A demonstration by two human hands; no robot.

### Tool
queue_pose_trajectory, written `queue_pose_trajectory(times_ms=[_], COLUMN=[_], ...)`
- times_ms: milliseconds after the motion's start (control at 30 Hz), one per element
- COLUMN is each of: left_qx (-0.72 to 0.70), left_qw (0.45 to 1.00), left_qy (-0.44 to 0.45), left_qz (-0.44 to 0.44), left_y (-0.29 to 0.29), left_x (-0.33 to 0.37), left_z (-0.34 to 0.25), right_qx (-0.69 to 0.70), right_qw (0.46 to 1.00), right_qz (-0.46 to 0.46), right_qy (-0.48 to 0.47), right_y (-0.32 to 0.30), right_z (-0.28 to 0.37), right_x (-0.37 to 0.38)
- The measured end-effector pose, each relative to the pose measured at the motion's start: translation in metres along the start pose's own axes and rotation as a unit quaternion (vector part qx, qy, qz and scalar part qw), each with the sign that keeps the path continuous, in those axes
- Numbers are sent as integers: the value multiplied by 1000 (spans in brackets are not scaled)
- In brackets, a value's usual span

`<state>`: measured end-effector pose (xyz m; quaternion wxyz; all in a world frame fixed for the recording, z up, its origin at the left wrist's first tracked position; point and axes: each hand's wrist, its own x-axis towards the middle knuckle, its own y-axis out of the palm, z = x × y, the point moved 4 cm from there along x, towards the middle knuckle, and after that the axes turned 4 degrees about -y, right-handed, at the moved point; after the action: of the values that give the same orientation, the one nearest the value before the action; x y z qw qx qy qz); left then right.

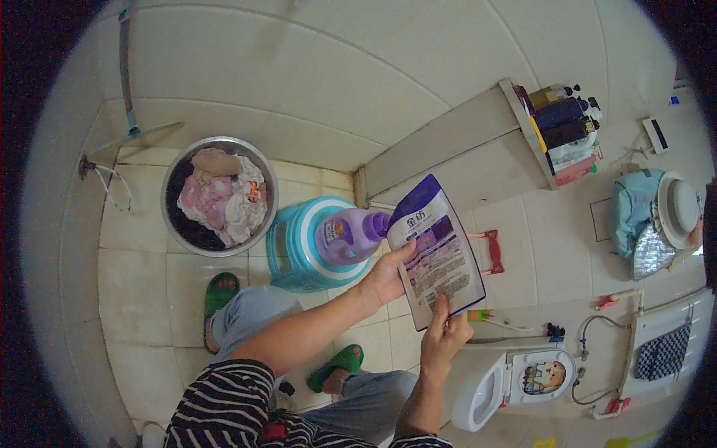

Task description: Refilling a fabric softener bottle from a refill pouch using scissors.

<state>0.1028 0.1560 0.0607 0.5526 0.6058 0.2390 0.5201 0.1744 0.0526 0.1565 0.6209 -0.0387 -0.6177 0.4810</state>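
Both my hands hold a white and purple refill pouch (439, 250), tilted over the floor. My left hand (387, 275) is closed on its left side, thumb across the printed face. Lower down, my right hand (445, 336) grips the bottom edge with the thumb on the front. Beside the pouch's upper left edge is a lilac plastic bottle (347, 237) with a handle. Its purple neck (379, 224) appears to meet the pouch, and whether anything flows between them is hidden. The bottle stands on a turquoise and white plastic stool (287, 257).
Left of the stool, a metal basin (270, 168) holds pink and pale wet-looking laundry (220, 198). My feet in green slippers (221, 295) are below it. A toilet (478, 392) stands at lower right. Several bottles (564, 123) line a ledge, and a squeegee (134, 133) leans at left.
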Motion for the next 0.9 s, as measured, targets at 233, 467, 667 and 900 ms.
queue_pose_trajectory(times_ms=[233, 467, 667, 900], left_qx=[-28, -35, -18, -16], left_qw=[999, 999, 999, 999], left_qy=[6, 6, 23, 24], left_qz=[-18, -13, -28, -29], left_y=[0, 3, 4, 2], left_x=[-1, -1, -1, 2], left_z=[-4, -7, -9, -9], right_qx=[-19, -13, -15, -25], right_qw=[1000, 1000, 1000, 999], right_qz=[3, 9, 10, 6], right_qy=[-20, -3, -12, -28], right_y=[0, -1, -2, -3], right_z=[1, 0, 0, -5], right_x=[1, 0, 0, -2])
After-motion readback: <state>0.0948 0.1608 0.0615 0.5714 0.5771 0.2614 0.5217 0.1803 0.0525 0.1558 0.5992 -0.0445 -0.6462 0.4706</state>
